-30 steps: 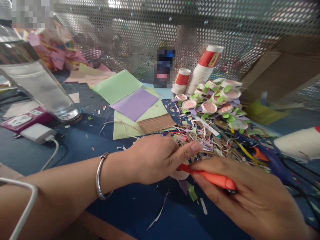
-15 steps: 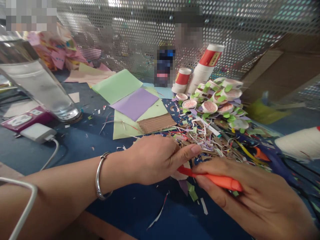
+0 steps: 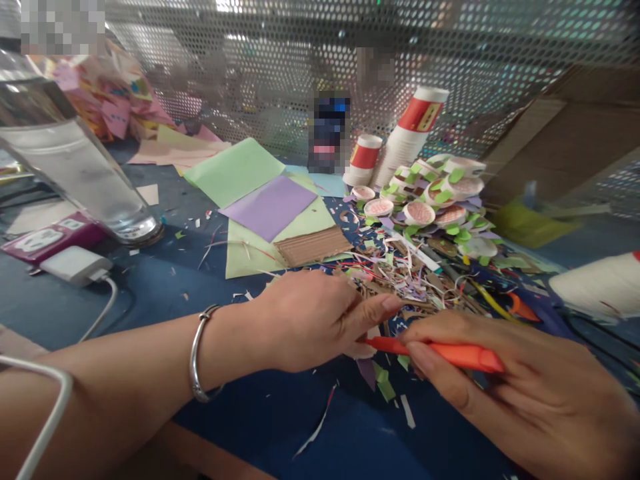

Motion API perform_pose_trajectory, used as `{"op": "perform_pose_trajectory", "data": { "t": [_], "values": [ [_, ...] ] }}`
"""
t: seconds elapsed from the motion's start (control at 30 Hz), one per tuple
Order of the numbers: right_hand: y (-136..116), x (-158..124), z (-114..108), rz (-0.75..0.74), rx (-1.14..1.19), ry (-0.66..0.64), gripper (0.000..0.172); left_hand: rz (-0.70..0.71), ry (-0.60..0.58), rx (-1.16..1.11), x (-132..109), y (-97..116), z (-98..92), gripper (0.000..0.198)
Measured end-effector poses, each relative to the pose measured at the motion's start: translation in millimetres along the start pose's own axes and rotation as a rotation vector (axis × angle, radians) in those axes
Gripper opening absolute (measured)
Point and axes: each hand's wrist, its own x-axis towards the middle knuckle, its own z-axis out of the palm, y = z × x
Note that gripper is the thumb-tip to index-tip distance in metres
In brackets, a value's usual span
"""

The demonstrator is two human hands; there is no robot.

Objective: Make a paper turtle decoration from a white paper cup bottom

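My left hand [image 3: 310, 320], with a silver bangle on the wrist, is closed around a small pale piece I cannot make out, thumb stretched right over the scrap pile [image 3: 420, 280]. My right hand [image 3: 520, 393] grips an orange-handled cutter [image 3: 450, 353] whose tip points left and meets the left hand's fingers. Both hands work just above the blue tabletop [image 3: 280, 427], at the near edge of the paper and cardboard shreds.
Green and purple paper sheets [image 3: 270, 207], a corrugated cardboard piece [image 3: 313, 245], stacked red-and-white paper cups [image 3: 407, 133], decorated cup bottoms [image 3: 435, 200], a glass [image 3: 75, 173] and a white charger [image 3: 75, 265] at left. A perforated metal screen [image 3: 310, 60] stands behind.
My right hand and the orange cutter slid to the right and slightly up. My left hand stayed nearly in place.
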Motion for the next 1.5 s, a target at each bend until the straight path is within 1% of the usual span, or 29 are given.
{"op": "perform_pose_trajectory", "data": {
  "t": [0.17,0.23,0.33,0.4,0.53,0.63,0.7,0.77,0.93,1.17,1.37,1.5],
  "values": [
    [-2,9,-6,-0.054,-0.080,0.021,0.011,0.011,0.010,0.012,0,0,1.8,0.057],
    [0,9,-8,-0.058,-0.078,-0.009,0.010,0.021,0.003,0.023,1,0,1.7,0.055],
    [3,6,-8,-0.033,-0.071,-0.020,0.010,0.028,-0.002,0.060,1,0,1.2,0.048],
    [5,2,-8,0.011,-0.064,0.026,0.009,0.030,0.004,0.105,1,0,0.8,0.042],
    [6,-3,-7,0.094,-0.062,0.177,0.007,0.040,0.006,0.145,-2,-2,1.2,0.024],
    [4,-1,-7,0.079,-0.072,0.155,0.006,0.066,0.009,0.100,-3,-3,2.5,0.016],
    [3,0,-7,0.063,-0.058,0.140,0.008,0.077,0.006,0.077,-3,-3,3.4,0.016],
    [2,2,-7,0.058,-0.047,0.154,0.010,0.062,0.006,0.079,-3,-2,3.9,0.017],
    [2,-1,-6,0.057,-0.107,0.147,0.007,0.005,0.030,0.121,-3,-1,3.3,0.032],
    [5,-1,-5,0.024,-0.086,0.147,0.006,-0.004,-0.019,0.053,0,-2,0.9,0.023],
    [3,-1,-4,0.046,-0.085,0.134,0.006,0.006,-0.004,-0.026,3,-5,0.7,0.016],
    [1,-1,-3,0.047,-0.078,0.141,0.007,0.014,-0.017,-0.101,3,-6,-1.8,0.011]
  ]
}}
